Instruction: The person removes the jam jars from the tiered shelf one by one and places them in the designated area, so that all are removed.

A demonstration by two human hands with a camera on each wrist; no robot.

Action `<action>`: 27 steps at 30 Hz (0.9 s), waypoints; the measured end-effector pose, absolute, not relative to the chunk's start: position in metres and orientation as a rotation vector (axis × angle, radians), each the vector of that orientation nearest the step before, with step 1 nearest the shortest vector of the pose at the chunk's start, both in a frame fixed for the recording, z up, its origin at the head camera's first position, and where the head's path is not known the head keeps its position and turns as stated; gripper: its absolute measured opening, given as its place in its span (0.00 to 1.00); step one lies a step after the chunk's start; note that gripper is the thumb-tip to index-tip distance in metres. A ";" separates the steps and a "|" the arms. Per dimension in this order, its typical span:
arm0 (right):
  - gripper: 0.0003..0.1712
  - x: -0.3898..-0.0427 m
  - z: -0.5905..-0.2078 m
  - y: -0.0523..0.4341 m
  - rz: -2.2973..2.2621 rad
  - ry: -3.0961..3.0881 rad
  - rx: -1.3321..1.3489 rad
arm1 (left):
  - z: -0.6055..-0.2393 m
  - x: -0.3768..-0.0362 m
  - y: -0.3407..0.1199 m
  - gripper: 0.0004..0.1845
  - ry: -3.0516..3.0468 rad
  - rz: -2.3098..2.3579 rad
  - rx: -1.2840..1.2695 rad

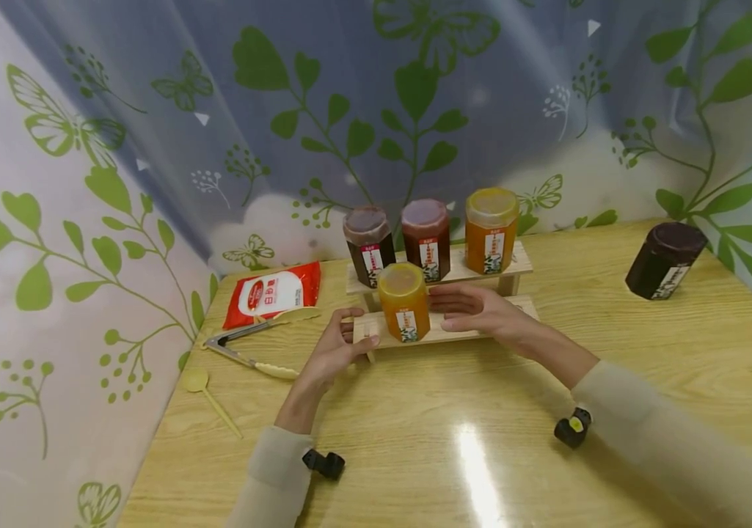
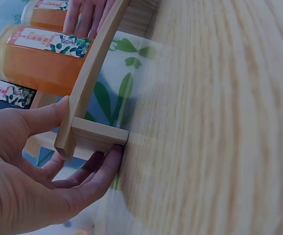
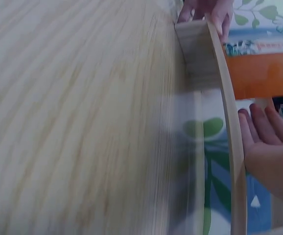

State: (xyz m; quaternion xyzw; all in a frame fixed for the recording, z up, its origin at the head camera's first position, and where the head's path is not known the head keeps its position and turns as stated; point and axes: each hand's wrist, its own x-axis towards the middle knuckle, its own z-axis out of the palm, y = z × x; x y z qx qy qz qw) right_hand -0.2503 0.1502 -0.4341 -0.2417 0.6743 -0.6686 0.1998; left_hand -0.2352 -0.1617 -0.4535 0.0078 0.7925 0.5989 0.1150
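Observation:
A two-step wooden rack stands on the table, and my left hand [image 1: 332, 352] grips the left end of its lower step [image 1: 376, 337]. In the left wrist view the thumb lies on the step's edge and the fingers reach under to the leg [image 2: 100, 131]. On that lower step, towards the left, an orange jar [image 1: 405, 304] with a yellow lid stands upright. My right hand [image 1: 488, 315] is just right of this jar, fingers extended towards its side and thumb apart; it grips nothing. Orange glass of the jar [image 3: 259, 73] shows above those fingers in the right wrist view.
Three jars stand on the upper step: dark [image 1: 369, 249], red [image 1: 426, 242] and orange [image 1: 491, 231]. Another dark jar [image 1: 666, 260] is at the table's right. Leftward lie a red-and-white packet [image 1: 273, 293], open tongs [image 1: 237, 356] and a yellow spoon [image 1: 213, 403]. A patterned curtain [image 1: 349, 110] hangs behind.

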 end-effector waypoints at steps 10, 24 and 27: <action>0.43 -0.244 -0.428 0.113 -1.924 1.945 -0.476 | -0.452 -0.236 -0.161 0.34 2.326 1.748 0.030; 0.49 -0.238 -0.431 0.080 -1.846 2.246 -0.383 | -0.452 -0.235 -0.163 0.33 2.353 1.734 0.050; 0.48 -0.237 -0.433 0.079 -1.839 2.268 -0.390 | -0.454 -0.235 -0.162 0.33 2.350 1.736 0.042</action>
